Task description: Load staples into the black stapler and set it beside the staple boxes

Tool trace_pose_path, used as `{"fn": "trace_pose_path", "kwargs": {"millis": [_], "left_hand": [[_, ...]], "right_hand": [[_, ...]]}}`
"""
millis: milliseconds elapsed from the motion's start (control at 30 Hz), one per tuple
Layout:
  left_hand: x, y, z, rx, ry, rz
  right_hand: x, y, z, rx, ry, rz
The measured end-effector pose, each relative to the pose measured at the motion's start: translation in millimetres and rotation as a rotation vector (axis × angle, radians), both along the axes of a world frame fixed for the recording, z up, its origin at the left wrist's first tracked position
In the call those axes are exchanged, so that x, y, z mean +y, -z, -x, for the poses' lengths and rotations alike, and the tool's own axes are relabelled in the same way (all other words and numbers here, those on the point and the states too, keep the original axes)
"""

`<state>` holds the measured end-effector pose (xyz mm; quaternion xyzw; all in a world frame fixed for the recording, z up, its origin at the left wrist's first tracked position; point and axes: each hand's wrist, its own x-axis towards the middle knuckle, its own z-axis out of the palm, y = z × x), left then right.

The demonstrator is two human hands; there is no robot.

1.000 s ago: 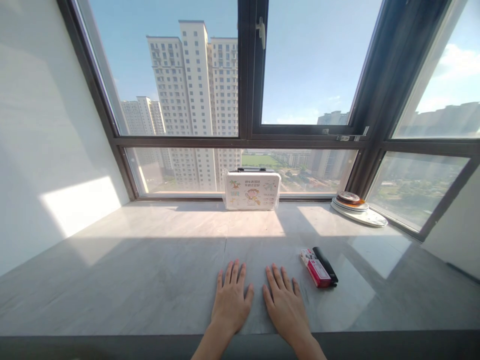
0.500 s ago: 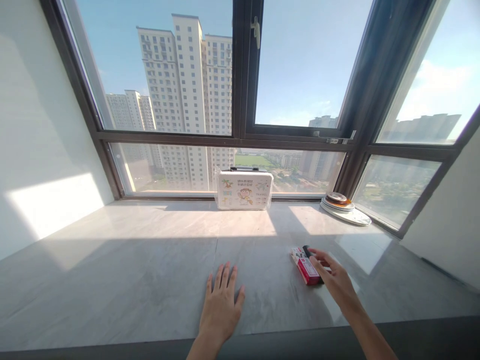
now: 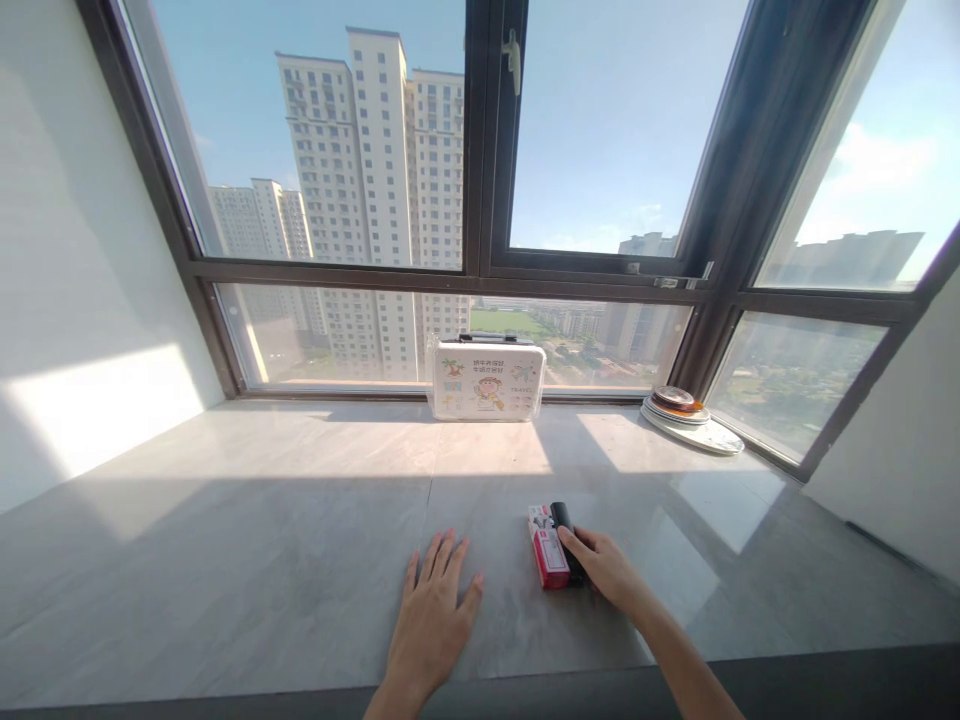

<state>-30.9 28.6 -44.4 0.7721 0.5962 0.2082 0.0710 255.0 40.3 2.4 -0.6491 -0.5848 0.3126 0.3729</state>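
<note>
My left hand [image 3: 433, 618] lies flat on the grey marbled sill, palm down, fingers spread, and holds nothing. To its right, my right hand [image 3: 609, 572] grips a long black stapler-shaped object [image 3: 560, 516]. The thumb presses on its upper side, and the other fingers wrap its right side, partly out of sight. Flush against the left side of this black object is a small red and white printed box [image 3: 550, 560]. Both rest on or just above the sill; the exact contact underneath is hidden.
Against the window stands a white case [image 3: 489, 384] with cartoon prints and a dark handle, in clear wrap. A stack of plates [image 3: 694, 425] sits in the right corner. The marbled sill [image 3: 247, 570] ends at a front edge near me.
My right hand has moved left and slightly nearer, and the black object and the box have shifted left with it. Its grip has closed round the black object. My left hand has barely moved.
</note>
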Motion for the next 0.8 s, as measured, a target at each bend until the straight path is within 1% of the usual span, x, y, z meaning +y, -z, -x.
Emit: {"fn": "trace_pose_path", "kwargs": {"millis": [167,233,267,333,400,500,567,633,700,800], "left_hand": [[7.7,-9.3,-1.1,-0.233,-0.092,0.077],[11.5,-13.2,-4.1,-0.287,-0.146,0.063],[12.5,-15.1,-5.2,-0.296,-0.173,0.034],[11.6,-18.5,-5.5,-0.283,-0.225,-0.048],[7.0,-21.2,-2.6,-0.251,-0.256,-0.112],[-1.3,-23.4,7.5,-0.250,-0.250,-0.144],[-1.4,-24.1,17.0,-0.282,-0.252,-0.177],[6.1,-24.9,28.2,-0.299,-0.286,-0.217],[20.3,-26.1,39.8,-0.283,-0.323,-0.229],[43.4,-27.9,55.2,-0.256,-0.345,-0.210]], "right_hand": [[10.1,10.6,95.1,-0.008,-0.019,-0.056],[12.5,12.6,118.8,-0.017,-0.010,-0.080],[12.6,13.4,124.3,-0.019,-0.006,-0.088],[10.4,15.5,122.9,-0.020,0.005,-0.098],[5.2,19.0,110.0,-0.013,0.023,-0.100],[-5.3,26.1,87.1,0.002,0.039,-0.103],[-11.6,29.6,77.9,0.000,0.036,-0.100],[-16.1,30.6,74.9,-0.006,0.038,-0.093],[-18.7,29.2,75.6,-0.004,0.042,-0.082],[-20.1,25.4,77.8,-0.001,0.036,-0.074]]}}
